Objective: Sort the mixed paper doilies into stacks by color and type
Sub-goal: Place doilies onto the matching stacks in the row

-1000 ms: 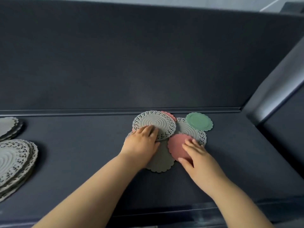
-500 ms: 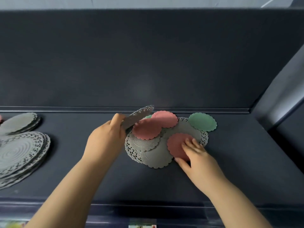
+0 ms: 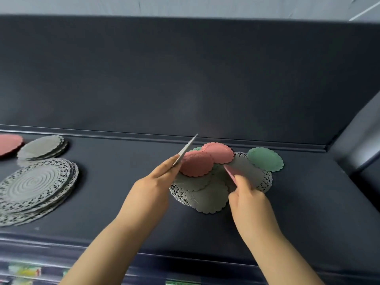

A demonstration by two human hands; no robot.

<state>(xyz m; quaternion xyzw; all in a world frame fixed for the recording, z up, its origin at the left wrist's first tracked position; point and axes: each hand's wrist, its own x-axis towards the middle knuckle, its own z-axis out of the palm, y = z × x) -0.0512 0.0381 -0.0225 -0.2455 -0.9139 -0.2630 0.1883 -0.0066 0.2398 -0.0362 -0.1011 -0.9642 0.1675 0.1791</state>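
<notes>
Dark blue-grey counter (image 3: 308, 212) runs across the view, and a back wall (image 3: 185, 79) of the same colour rises behind it. Right of the middle lies the unsorted pile (image 3: 209, 197) of doilies. Two pink rounds (image 3: 197, 166) overlap on top at its far side, and grey scalloped ones spread out below them. White lace edges (image 3: 177, 193) show from under the pile at its left and right. A green doily (image 3: 265, 159) lies at the far right corner, overlapping the lace beneath it. A sliver of another green one peeks out behind the pinks.

The left hand (image 3: 152, 186) is at the pile's left edge. Its thumb and fingers pinch a grey doily (image 3: 186, 150), which is lifted clear and tilted so that it shows almost edge-on, with its far rim pointing up toward the wall. The right hand (image 3: 248, 200) is over the near right side of the pile, its fingers curled and pinching a pink doily (image 3: 231, 173) that is also raised on edge. This doily is blurred, and I cannot tell whether its lower rim touches the pile.

Well apart to the left are three sorted stacks. A lace stack (image 3: 35, 188) lies nearest, with a grey stack (image 3: 43, 148) of scalloped rounds behind it. Just beside that is a pink stack (image 3: 9, 144), cut off by the left edge of the view. At the far right a pale grey panel (image 3: 353, 140) slants up from the counter's end. Below the near edge of the counter are some coloured things (image 3: 24, 271), too blurred to make out.
</notes>
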